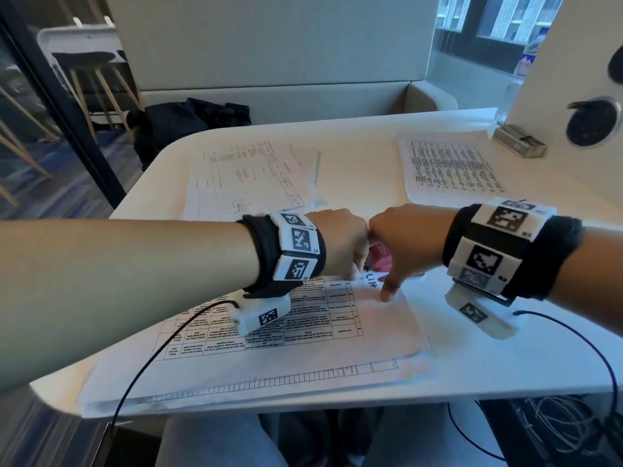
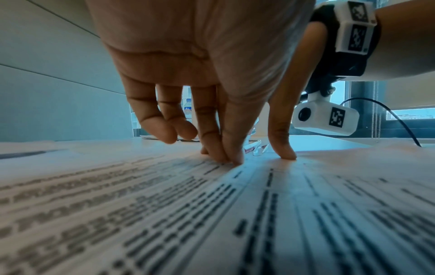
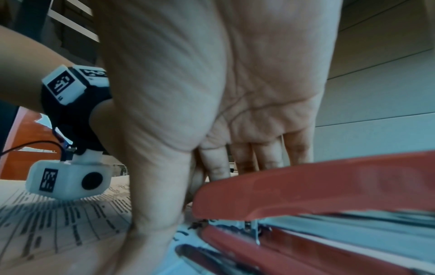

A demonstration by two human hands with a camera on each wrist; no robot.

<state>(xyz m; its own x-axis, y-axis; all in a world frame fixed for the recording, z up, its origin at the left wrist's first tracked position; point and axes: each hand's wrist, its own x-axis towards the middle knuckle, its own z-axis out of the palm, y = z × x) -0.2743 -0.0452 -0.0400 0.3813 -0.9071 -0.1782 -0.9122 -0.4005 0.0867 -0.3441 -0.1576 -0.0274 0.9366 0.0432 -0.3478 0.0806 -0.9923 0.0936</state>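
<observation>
Pressing down now, the left grip [image 1: 340, 241] stands on its fingertips [image 2: 231, 156], fingers straight and holding nothing, pinning the top sheet [image 1: 303, 318] of the paper stack to the worktop [image 1: 505, 358]. Close beside it, the right grip [image 1: 404, 241] arches over the red stapler [image 1: 381, 257], thumb [image 1: 387, 293] planted on that same sheet. Its fingers drop behind the stapler's top arm, tips hidden, so I cannot tell whether they clasp it. The stapler sits under the right palm, just right of the left fingertips.

Stapler [image 1: 380, 261] lies at the paper stack's [image 1: 303, 352] far corner on the table [image 1: 505, 348].
</observation>
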